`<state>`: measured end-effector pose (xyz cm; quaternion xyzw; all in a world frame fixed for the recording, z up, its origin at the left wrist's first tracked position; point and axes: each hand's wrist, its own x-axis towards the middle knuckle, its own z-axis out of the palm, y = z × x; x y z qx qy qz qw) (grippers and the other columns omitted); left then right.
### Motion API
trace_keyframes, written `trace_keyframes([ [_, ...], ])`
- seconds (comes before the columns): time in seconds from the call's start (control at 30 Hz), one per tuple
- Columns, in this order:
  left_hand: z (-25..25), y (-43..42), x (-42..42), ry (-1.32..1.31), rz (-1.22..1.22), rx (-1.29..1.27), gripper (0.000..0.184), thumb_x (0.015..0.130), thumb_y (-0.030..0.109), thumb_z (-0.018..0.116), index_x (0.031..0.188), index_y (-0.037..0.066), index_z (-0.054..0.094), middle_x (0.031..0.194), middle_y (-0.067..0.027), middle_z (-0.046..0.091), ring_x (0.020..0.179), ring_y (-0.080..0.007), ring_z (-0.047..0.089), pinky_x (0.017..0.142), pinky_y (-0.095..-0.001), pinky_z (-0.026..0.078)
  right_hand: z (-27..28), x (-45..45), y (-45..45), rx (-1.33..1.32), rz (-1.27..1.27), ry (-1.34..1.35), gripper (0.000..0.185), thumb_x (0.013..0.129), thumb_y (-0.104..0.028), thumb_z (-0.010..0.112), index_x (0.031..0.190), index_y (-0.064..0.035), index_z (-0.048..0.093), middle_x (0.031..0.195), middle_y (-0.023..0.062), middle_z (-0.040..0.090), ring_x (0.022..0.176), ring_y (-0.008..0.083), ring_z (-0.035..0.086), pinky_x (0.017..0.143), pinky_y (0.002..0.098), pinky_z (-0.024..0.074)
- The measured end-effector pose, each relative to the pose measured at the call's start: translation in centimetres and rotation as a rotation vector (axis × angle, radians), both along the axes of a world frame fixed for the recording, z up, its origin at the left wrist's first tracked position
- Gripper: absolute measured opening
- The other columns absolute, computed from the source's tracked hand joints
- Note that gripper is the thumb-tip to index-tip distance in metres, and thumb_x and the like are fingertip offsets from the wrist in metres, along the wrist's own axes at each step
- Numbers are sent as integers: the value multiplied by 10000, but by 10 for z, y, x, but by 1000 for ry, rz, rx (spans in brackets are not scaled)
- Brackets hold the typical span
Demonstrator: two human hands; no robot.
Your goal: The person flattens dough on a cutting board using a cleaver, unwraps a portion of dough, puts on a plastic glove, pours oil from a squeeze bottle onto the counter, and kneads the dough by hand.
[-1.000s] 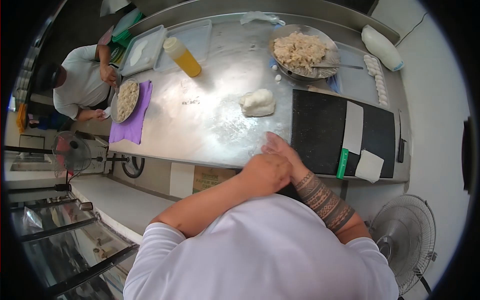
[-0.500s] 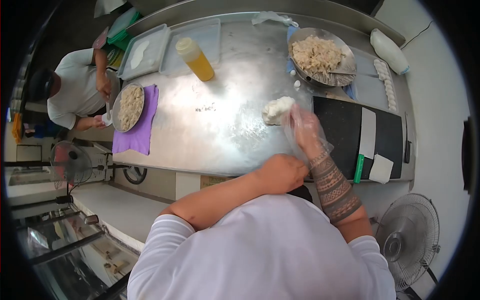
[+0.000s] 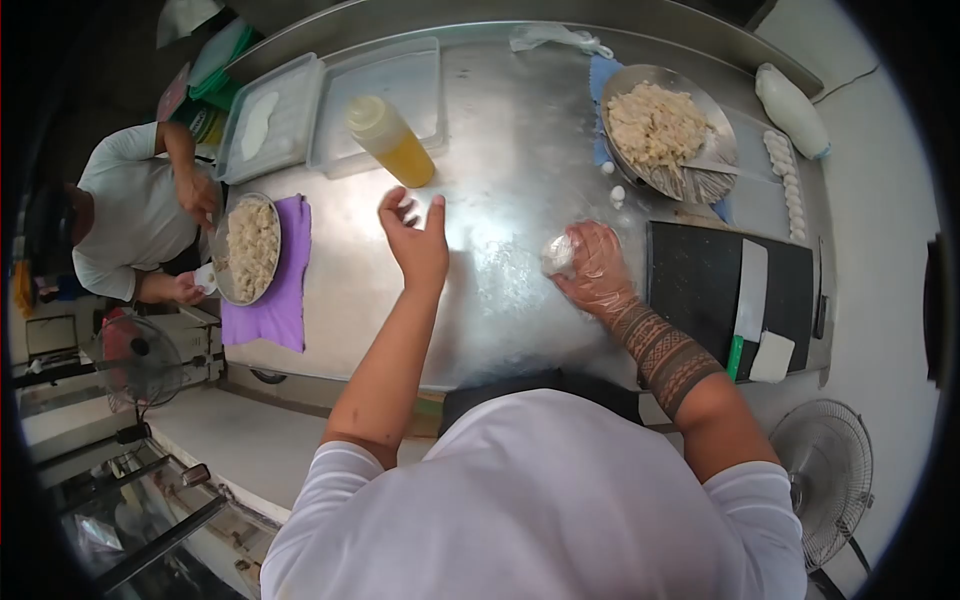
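Note:
My right hand (image 3: pixel 600 265), in a clear plastic glove, is closed over a lump of white dough (image 3: pixel 558 255) on the metal table. Only the dough's left side shows; my fingers and palm hide the rest. My bare left hand (image 3: pixel 416 240) is raised over the table with thumb and fingers apart and nothing in it. Just beyond its fingertips stands a squeeze bottle (image 3: pixel 392 142) of yellow liquid, which looks like oil. I cannot tell whether the fingers touch it, though a small gap seems to show.
A metal bowl (image 3: pixel 722 118) of pale filling stands at the back right. A knife (image 3: pixel 750 290) with a green handle and a white scraper (image 3: pixel 772 357) lie on a black board (image 3: pixel 690 270). At left, a co-worker (image 3: pixel 130 210) handles a bowl on a purple cloth (image 3: pixel 290 310).
My left hand has moved from my right wrist forward and left toward the bottle, its fingers spreading. My right hand, now with the glove pulled on, has closed over the dough.

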<state>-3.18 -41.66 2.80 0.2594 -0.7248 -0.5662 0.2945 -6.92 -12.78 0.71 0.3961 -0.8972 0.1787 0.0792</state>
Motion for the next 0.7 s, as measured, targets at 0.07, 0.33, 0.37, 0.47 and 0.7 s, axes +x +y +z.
trace_keyframes([
  [0.07,6,-20,-22,-13,122,-33,927,873,232,835,1540,-32,249,1558,-219,337,1456,-334,358,1225,-453,279,4,-13,-11,-13,1,-52,724,771,-326,802,1336,14,504,1290,194,548,1256,376,517,1109,539,390],
  [0.33,17,-54,-97,-1,172,-59,882,793,224,900,1454,-27,373,1425,-201,513,1320,-308,531,1110,-419,432,20,-48,-45,106,-219,-229,526,776,-349,756,1141,15,652,1084,200,675,1091,370,634,956,476,476],
  [0.37,15,-55,-100,1,149,-45,834,794,218,898,1424,-20,406,1380,-187,554,1276,-300,567,1080,-413,459,25,-53,-50,119,-263,-285,506,791,-356,747,1124,16,663,1066,207,690,1077,370,651,952,469,486],
  [0.47,26,-45,-79,5,93,-59,747,771,211,902,1344,2,472,1290,-166,622,1204,-295,620,1041,-416,497,38,-69,-59,154,-392,-437,478,832,-377,718,1102,16,684,1055,226,720,1065,368,686,947,450,512],
  [0.7,70,18,83,-39,-146,-33,619,795,198,858,1287,9,534,1184,-127,675,1087,-256,672,953,-391,539,24,-68,-27,-150,-486,-602,453,890,-349,683,1204,-23,674,1169,247,713,1134,381,674,992,440,509],
])
